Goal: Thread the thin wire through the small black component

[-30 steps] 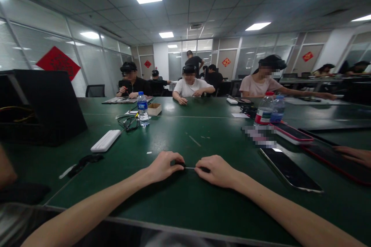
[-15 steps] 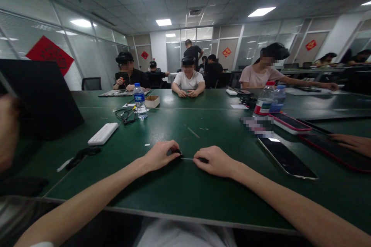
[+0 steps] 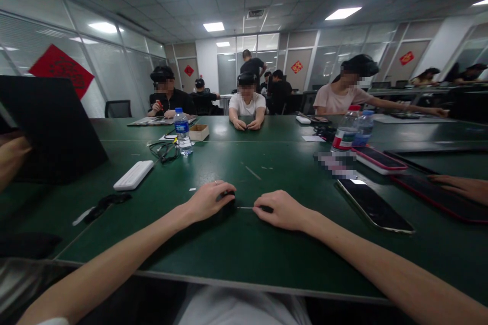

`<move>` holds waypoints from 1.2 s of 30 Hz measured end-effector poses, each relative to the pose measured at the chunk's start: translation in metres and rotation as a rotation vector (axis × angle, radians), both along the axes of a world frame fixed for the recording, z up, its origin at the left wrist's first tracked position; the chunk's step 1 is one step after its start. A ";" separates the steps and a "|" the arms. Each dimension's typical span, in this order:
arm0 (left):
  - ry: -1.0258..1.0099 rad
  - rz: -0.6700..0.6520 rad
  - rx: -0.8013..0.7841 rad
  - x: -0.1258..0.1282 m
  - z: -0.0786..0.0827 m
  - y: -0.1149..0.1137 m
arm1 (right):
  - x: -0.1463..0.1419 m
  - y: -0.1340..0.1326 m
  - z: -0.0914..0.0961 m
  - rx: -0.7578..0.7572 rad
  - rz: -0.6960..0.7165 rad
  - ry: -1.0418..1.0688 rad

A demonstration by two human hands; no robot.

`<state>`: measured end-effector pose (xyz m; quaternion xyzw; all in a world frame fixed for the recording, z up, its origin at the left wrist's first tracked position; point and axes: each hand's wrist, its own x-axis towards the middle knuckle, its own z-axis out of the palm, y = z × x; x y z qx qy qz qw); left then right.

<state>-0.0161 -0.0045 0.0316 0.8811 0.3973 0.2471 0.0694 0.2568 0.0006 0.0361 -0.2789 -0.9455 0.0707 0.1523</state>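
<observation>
My left hand (image 3: 209, 199) rests low over the green table (image 3: 213, 249), its fingers curled around a small black object (image 3: 229, 194) whose kind I cannot make out. Facing it a short way to the right is my right hand (image 3: 281, 208), thumb and fingers pinched together. Something dark shows in the curl of that hand, though I cannot tell whether it is a thing or shadow. Between the two hands runs a thin pale line (image 3: 244, 207), either a slender piece or a mark on the table.
To the right lie a phone (image 3: 375, 205), a pink-edged phone (image 3: 379, 157) and bottles (image 3: 346, 132). On the left are a white power bank (image 3: 133, 175), a water bottle (image 3: 182, 132), cables (image 3: 163, 151), a small box (image 3: 199, 132) and a black laptop (image 3: 57, 132). Co-workers sit around.
My left hand has shifted slightly left and its fingers have loosened a little; the metallic bit by its fingertips no longer shows. My right hand has hardly moved.
</observation>
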 end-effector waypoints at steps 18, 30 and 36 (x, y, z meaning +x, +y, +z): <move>0.119 0.013 -0.055 0.001 -0.004 0.001 | 0.000 -0.001 0.004 -0.009 0.003 -0.028; 0.039 0.019 -0.064 0.004 -0.009 0.001 | 0.001 -0.007 0.010 0.000 -0.021 -0.066; 0.021 0.061 -0.045 0.005 -0.009 0.001 | 0.001 -0.007 0.010 -0.011 -0.021 -0.068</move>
